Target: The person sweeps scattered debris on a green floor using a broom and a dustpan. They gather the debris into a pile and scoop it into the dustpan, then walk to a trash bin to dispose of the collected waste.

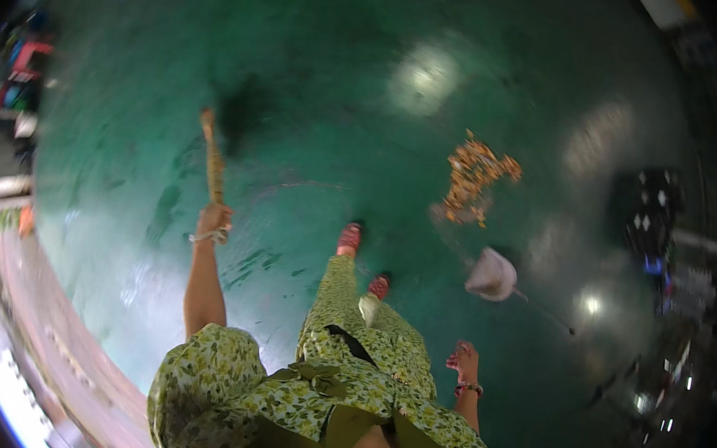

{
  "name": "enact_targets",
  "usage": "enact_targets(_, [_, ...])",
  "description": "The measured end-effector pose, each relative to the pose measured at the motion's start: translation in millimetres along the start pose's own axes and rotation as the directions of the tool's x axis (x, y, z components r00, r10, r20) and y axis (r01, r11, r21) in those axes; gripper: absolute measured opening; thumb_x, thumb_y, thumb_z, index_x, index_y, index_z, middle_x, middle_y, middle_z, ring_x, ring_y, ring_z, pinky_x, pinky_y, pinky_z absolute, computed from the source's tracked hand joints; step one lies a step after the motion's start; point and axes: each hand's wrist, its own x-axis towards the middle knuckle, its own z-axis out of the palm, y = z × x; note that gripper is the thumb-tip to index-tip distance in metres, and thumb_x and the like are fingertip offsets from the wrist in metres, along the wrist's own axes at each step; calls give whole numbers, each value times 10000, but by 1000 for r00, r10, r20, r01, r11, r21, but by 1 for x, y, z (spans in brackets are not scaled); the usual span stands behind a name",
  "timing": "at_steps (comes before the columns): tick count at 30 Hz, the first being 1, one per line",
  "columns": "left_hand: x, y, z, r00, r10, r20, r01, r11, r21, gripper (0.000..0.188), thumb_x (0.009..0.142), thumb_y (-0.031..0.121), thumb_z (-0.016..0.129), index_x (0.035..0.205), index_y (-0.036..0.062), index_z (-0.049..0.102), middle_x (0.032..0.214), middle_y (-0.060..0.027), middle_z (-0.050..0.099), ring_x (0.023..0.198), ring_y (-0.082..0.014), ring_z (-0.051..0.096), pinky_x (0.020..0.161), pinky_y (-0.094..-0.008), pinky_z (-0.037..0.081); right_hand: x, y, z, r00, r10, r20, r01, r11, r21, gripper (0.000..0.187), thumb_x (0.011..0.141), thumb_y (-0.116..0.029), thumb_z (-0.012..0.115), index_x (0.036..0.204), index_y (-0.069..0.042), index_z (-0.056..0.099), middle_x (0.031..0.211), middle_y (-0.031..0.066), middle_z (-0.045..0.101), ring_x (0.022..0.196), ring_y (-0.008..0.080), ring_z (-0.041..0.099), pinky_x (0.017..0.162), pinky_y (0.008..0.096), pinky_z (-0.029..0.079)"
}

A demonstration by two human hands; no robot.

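My left hand (216,217) is closed round a long yellowish stick (214,164) with an orange-brown tip, held out ahead over the floor. Its kind is blurred, though it resembles a broom handle. My right hand (465,361) hangs low beside my hip, holding nothing, its fingers loosely apart. Ahead and to the right, a loose heap of orange-brown scraps or dry leaves (472,178) lies on the floor. Between that heap and my right hand is a whitish scoop like a dustpan (492,275), with a thin handle pointing right. Neither hand touches it.
Under me is a glossy green floor (325,119) with bright reflections. My red shoes (350,238) are mid-stride. Dark blurred objects (655,211) stand along the right. At the far left are red and blue items (30,61) and a pale paved strip (43,324).
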Motion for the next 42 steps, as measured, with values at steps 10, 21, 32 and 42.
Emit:
enact_targets(10, [71, -31, 195, 852, 308, 424, -519, 613, 596, 113, 643, 88, 538, 725, 13, 520, 658, -157, 553, 577, -275, 560, 499, -369, 448, -87, 75, -11, 947, 262, -184, -233, 958, 165, 238, 783, -84, 447, 1009, -36, 506, 663, 111, 523, 531, 198, 556, 477, 323, 506])
enact_targets(21, [-73, -25, 348, 785, -32, 619, -447, 662, 601, 435, 601, 20, 566, 1007, 26, 409, 635, -124, 541, 488, -203, 550, 408, -313, 434, -118, 148, 3, 936, 341, -87, -292, 890, 350, 223, 771, -78, 474, 989, -49, 513, 629, 109, 521, 494, 194, 548, 459, 345, 513])
enact_targets(32, [-184, 33, 296, 631, -326, 705, 204, 945, 255, 337, 701, -62, 525, 957, 72, 351, 533, -27, 411, 360, -80, 397, 289, -215, 314, 24, 209, -48, 943, 267, -198, -28, 658, 753, 96, 794, -134, 451, 797, -40, 468, 584, 93, 480, 442, 183, 470, 379, 338, 436])
enact_targets(42, [-120, 152, 377, 789, 66, 610, -323, 890, 321, 284, 636, -69, 528, 857, 29, 379, 539, -37, 438, 363, -109, 424, 298, -250, 361, -6, 26, -174, 768, 130, -627, 356, 727, 587, 429, 808, -98, 441, 1215, -14, 335, 557, 45, 457, 431, 121, 457, 395, 250, 412])
